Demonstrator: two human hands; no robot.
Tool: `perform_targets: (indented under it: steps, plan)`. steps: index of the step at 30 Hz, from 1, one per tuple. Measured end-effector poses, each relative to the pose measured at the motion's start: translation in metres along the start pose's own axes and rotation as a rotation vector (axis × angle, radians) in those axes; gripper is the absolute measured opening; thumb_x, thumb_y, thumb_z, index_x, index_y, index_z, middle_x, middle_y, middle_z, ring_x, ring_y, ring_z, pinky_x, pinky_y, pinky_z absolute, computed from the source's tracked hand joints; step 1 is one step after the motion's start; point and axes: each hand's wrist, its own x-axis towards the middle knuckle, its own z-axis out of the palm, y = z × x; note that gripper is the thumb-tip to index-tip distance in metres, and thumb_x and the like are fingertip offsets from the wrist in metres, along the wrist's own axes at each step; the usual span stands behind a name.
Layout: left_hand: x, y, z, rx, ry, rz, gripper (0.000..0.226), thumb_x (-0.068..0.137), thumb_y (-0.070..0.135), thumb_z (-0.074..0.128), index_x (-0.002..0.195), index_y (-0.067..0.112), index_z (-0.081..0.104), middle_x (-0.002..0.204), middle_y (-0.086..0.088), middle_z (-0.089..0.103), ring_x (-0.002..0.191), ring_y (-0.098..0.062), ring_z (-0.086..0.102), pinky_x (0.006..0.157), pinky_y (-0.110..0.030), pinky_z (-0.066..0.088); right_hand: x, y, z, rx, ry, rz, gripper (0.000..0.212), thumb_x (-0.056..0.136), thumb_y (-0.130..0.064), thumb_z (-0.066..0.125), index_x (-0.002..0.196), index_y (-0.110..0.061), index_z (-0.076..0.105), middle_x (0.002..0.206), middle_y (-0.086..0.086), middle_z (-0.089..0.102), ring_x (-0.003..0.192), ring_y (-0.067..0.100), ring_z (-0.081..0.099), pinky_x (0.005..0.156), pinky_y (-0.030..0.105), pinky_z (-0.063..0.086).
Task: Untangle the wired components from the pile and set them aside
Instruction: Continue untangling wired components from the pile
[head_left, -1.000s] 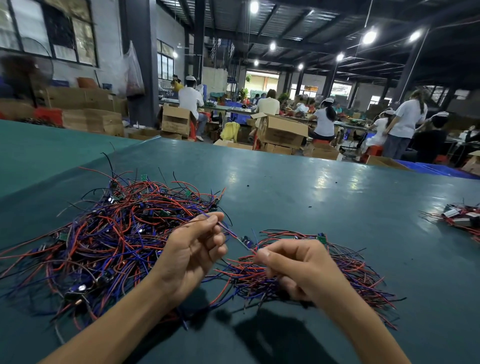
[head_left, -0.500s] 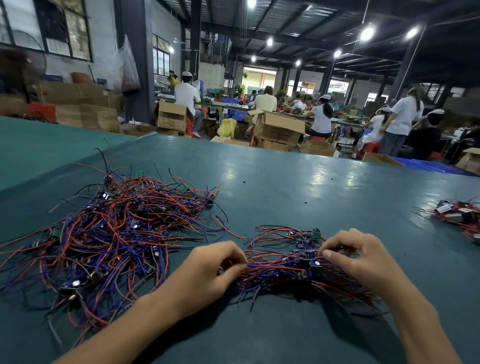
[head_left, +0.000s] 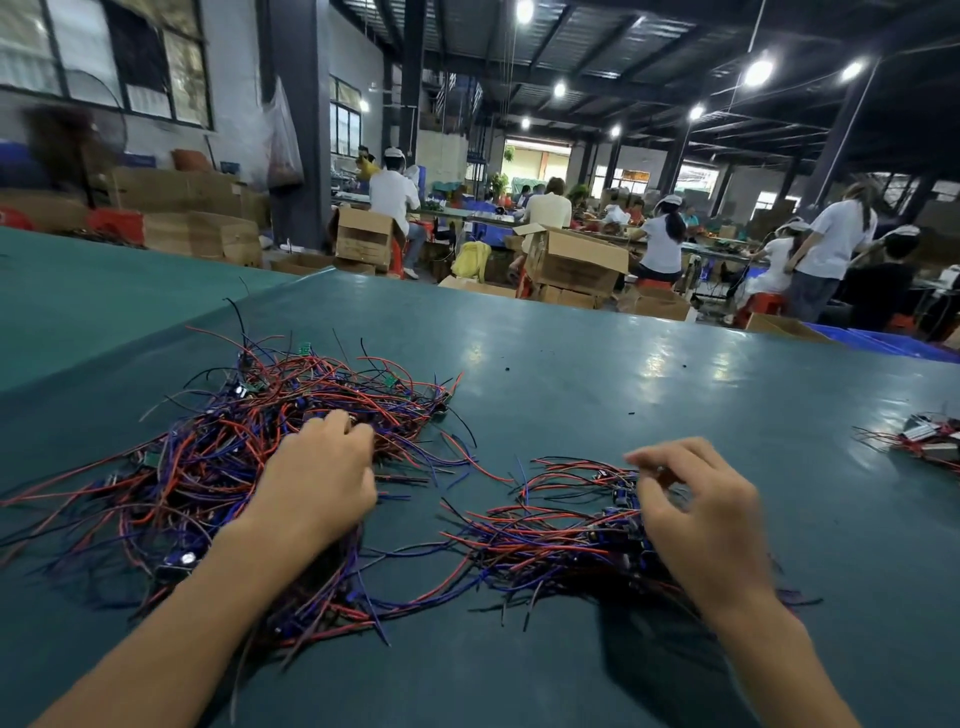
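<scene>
**Hands on two heaps of wire**

Big tangled pile (head_left: 208, 457) of red, blue and black wired components on the left of the teal worktop (head_left: 623, 389). Smaller bundle (head_left: 545, 535) just to its right, a few stray wires between. Left hand (head_left: 317, 478) down on the pile, fingers curled into the wires, tips hidden, grip impossible to tell. Right hand (head_left: 701, 525) over the bundle's right end, fingers loosely bent and blurred, nothing seen held. Another small wired heap (head_left: 930, 447) at the far right edge. Beyond, cardboard boxes (head_left: 571, 260) and workers.

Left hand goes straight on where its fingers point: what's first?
The big wire pile: the left hand points forward into it, fingertips seemingly among its wires; depth unclear.
</scene>
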Motion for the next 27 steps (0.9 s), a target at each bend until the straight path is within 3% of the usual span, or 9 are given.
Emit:
perform_targets:
  steps: [2, 5, 10, 14, 18, 22, 24, 27]
  plan:
    - [0.002, -0.012, -0.004, 0.003, -0.157, -0.068, 0.008, 0.093, 0.024, 0.046, 0.095, 0.017, 0.050, 0.095, -0.003, 0.047, 0.097, -0.029, 0.056, 0.088, -0.043, 0.050, -0.007, -0.016, 0.010, 0.049, -0.033, -0.127, 0.028, 0.077, 0.012, 0.072, 0.087, -0.014, 0.077, 0.087, -0.004, 0.067, 0.074, 0.021, 0.064, 0.070, 0.045, 0.053]
    - [0.005, -0.016, -0.006, 0.098, -0.288, 0.026, 0.006, 0.095, 0.024, 0.043, 0.090, 0.021, 0.041, 0.087, 0.003, 0.039, 0.091, -0.024, 0.049, 0.089, -0.039, 0.049, -0.019, -0.039, 0.025, 0.108, -0.121, -0.313, 0.018, 0.079, 0.002, 0.069, 0.087, -0.012, 0.078, 0.088, -0.001, 0.068, 0.078, 0.019, 0.064, 0.070, 0.041, 0.052]
    - [0.000, -0.016, -0.012, 0.120, -0.379, 0.061, 0.011, 0.089, 0.025, 0.054, 0.092, 0.023, 0.044, 0.100, 0.003, 0.048, 0.096, -0.017, 0.047, 0.082, -0.029, 0.042, -0.044, -0.060, 0.047, 0.216, -0.395, -0.413, 0.018, 0.081, -0.007, 0.063, 0.092, -0.012, 0.076, 0.094, 0.000, 0.067, 0.081, 0.017, 0.065, 0.067, 0.031, 0.054]
    - [-0.003, -0.010, -0.015, 0.134, -0.314, 0.036, 0.016, 0.090, 0.015, 0.055, 0.093, 0.020, 0.040, 0.097, 0.001, 0.051, 0.093, -0.020, 0.052, 0.080, -0.033, 0.046, -0.054, -0.061, 0.056, 0.210, -0.517, -0.476, 0.019, 0.080, -0.008, 0.063, 0.090, -0.015, 0.077, 0.095, -0.001, 0.068, 0.076, 0.019, 0.064, 0.060, 0.034, 0.053]
    - [-0.008, 0.000, -0.015, 0.175, -0.213, 0.032, 0.028, 0.084, 0.024, 0.053, 0.111, 0.025, 0.046, 0.102, 0.004, 0.060, 0.101, -0.025, 0.061, 0.085, -0.041, 0.039, -0.055, -0.066, 0.057, 0.273, -0.422, -0.516, 0.016, 0.079, -0.002, 0.069, 0.087, -0.013, 0.078, 0.094, 0.000, 0.069, 0.072, 0.017, 0.064, 0.059, 0.027, 0.052]
    - [-0.012, 0.016, -0.016, 0.132, 0.143, 0.017, 0.039, 0.084, 0.034, 0.054, 0.123, 0.024, 0.053, 0.103, 0.000, 0.062, 0.093, -0.028, 0.063, 0.081, -0.040, 0.041, -0.053, -0.067, 0.053, 0.314, -0.350, -0.489, 0.017, 0.078, -0.002, 0.067, 0.086, -0.012, 0.078, 0.093, 0.000, 0.069, 0.070, 0.014, 0.062, 0.062, 0.019, 0.047]
    - [-0.015, 0.026, -0.016, 0.002, 0.296, 0.064, 0.044, 0.082, 0.026, 0.062, 0.126, 0.017, 0.058, 0.098, -0.006, 0.063, 0.081, -0.034, 0.063, 0.073, -0.042, 0.046, -0.053, -0.066, 0.052, 0.312, -0.312, -0.466, 0.017, 0.078, -0.004, 0.066, 0.085, -0.013, 0.078, 0.093, -0.001, 0.069, 0.073, 0.013, 0.065, 0.065, 0.018, 0.049]
    - [-0.021, 0.041, -0.018, -0.232, 0.410, 0.153, 0.046, 0.078, 0.010, 0.070, 0.123, 0.008, 0.062, 0.094, -0.011, 0.059, 0.067, -0.039, 0.060, 0.061, -0.046, 0.052, -0.054, -0.064, 0.055, 0.324, -0.231, -0.391, 0.016, 0.077, -0.002, 0.067, 0.083, -0.013, 0.078, 0.091, -0.001, 0.069, 0.075, 0.014, 0.067, 0.063, 0.027, 0.053]
